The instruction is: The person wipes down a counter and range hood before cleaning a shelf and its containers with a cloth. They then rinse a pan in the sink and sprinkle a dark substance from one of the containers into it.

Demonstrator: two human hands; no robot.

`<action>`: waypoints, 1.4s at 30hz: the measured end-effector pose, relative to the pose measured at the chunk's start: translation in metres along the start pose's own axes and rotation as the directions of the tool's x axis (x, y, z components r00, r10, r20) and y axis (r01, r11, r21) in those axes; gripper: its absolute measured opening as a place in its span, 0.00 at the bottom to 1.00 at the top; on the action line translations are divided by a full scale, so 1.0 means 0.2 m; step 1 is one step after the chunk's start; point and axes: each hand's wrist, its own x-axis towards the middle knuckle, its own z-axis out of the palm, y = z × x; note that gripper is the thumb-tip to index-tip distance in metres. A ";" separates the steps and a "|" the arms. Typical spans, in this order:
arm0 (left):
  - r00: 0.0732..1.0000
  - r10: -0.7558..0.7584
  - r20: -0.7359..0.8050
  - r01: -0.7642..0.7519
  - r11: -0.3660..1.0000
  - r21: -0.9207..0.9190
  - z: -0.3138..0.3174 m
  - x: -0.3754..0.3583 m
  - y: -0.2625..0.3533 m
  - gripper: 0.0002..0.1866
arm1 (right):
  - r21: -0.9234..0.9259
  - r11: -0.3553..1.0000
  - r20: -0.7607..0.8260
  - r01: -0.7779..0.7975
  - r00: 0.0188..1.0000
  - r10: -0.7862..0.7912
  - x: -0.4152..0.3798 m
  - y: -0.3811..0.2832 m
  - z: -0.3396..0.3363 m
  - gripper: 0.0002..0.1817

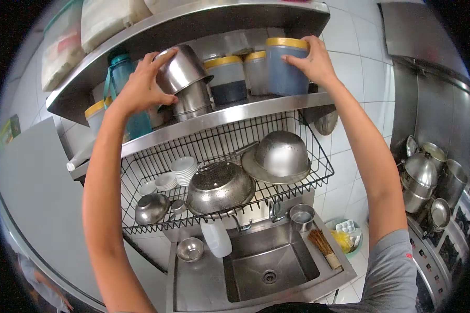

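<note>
Both my arms reach up to the lower steel shelf (230, 112). With fingers over its top and thumb below, my left hand (146, 83) grips a steel pot (183, 69), which tilts above another steel pot (193, 99). My right hand (313, 61) is closed on the right side of a tall plastic container (287, 73) with a yellow lid and dark contents, its thumb across the front. Between the hands stand two more yellow-lidded containers, one half-filled with something dark (228, 86) and one paler (256, 75). A teal bottle (121, 73) is left of my left hand.
Below hangs a black wire rack (318, 156) holding steel bowls, a colander (219, 193) and stacked small white dishes (184, 169). Under it are a sink (269, 255), a white jug (216, 239) and a brush (324, 248). Pots (420, 175) stand at right on a stove.
</note>
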 end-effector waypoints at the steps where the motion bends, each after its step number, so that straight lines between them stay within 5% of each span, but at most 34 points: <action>1: 1.000 0.024 0.001 -0.024 1.000 -0.015 0.02 0.00 -0.02 0.56 | 0.003 1.000 -0.001 0.002 1.000 -0.002 0.00 -0.02 0.01 0.45; 11: 0.991 0.041 0.127 -0.057 0.990 0.129 0.07 0.01 0.15 0.59 | 0.136 0.986 0.057 0.095 0.993 -0.103 -0.05 -0.22 0.14 0.44; 14: 0.956 0.081 0.281 -0.118 0.986 0.118 0.11 0.04 0.22 0.64 | 0.226 0.969 0.065 0.097 0.991 -0.115 -0.06 -0.23 0.23 0.44; 17: 0.973 0.129 0.189 -0.145 0.987 0.074 0.22 0.06 0.22 0.67 | 0.297 0.952 0.114 0.081 0.986 -0.119 -0.08 -0.26 0.25 0.50; 19: 0.979 0.100 0.177 -0.108 0.993 0.041 0.23 0.07 0.21 0.71 | 0.329 0.942 0.149 0.071 0.981 -0.126 -0.11 -0.29 0.24 0.53; 22: 0.998 0.002 -0.058 0.003 0.996 0.092 0.33 0.02 0.18 0.71 | 0.363 0.930 0.185 0.051 0.975 -0.126 -0.16 -0.29 0.22 0.60; 25: 0.897 -0.435 0.077 0.441 0.892 -0.099 0.36 -0.05 0.29 0.72 | 0.330 0.944 0.169 -0.031 0.985 -0.027 -0.21 -0.25 0.22 0.68; 27: 0.911 -0.413 0.012 0.399 0.873 -0.281 0.42 -0.07 0.28 0.70 | 0.276 0.959 0.224 -0.061 0.975 -0.002 -0.22 -0.26 0.20 0.70; 31: 0.915 -0.389 -0.112 0.365 0.912 -0.185 0.55 -0.05 0.33 0.66 | 0.233 0.969 0.278 -0.079 0.961 0.012 -0.24 -0.26 0.16 0.69; 38: 0.931 -0.363 0.034 0.349 0.860 -0.371 0.41 -0.16 0.21 0.55 | 0.265 0.959 0.202 -0.105 0.978 0.051 -0.28 -0.14 0.15 0.58; 40: 0.862 -0.223 -0.455 0.157 0.971 -0.178 0.31 -0.24 0.10 0.46 | 0.215 0.975 0.183 -0.062 0.983 0.022 -0.29 -0.14 0.15 0.56; 42: 0.704 -0.152 -0.694 0.228 0.973 0.018 0.11 -0.30 -0.06 0.35 | 0.182 0.981 0.127 -0.063 0.991 0.040 -0.30 -0.17 0.15 0.50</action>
